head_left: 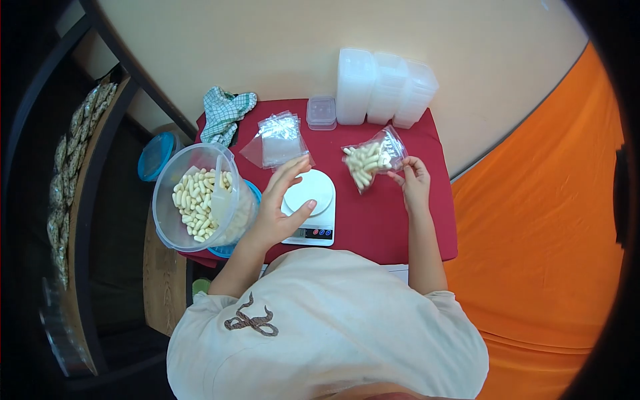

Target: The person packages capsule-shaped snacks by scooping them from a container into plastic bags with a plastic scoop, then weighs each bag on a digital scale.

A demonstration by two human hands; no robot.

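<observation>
My right hand [415, 187] pinches the edge of a clear zip bag [395, 148] filled with pale, finger-shaped pieces [367, 160]. The bag is tilted over the right part of the table. Above the left side of a white kitchen scale [327, 230], my left hand [277, 210] is raised with its fingers apart and nothing in it. The hand partly covers the scale's round plate [313, 193] and display. Close to my left forearm stands a large clear tub [162, 217] holding many of the same pale pieces [199, 200].
Flat clear bags [280, 137] lie behind the scale. Stacks of plastic containers [373, 87] stand at the back right, with a small clear box [321, 112] beside them. A checked cloth [223, 112] sits at the back left corner of the red-covered table [373, 230]. Orange fabric [533, 233] hangs at right.
</observation>
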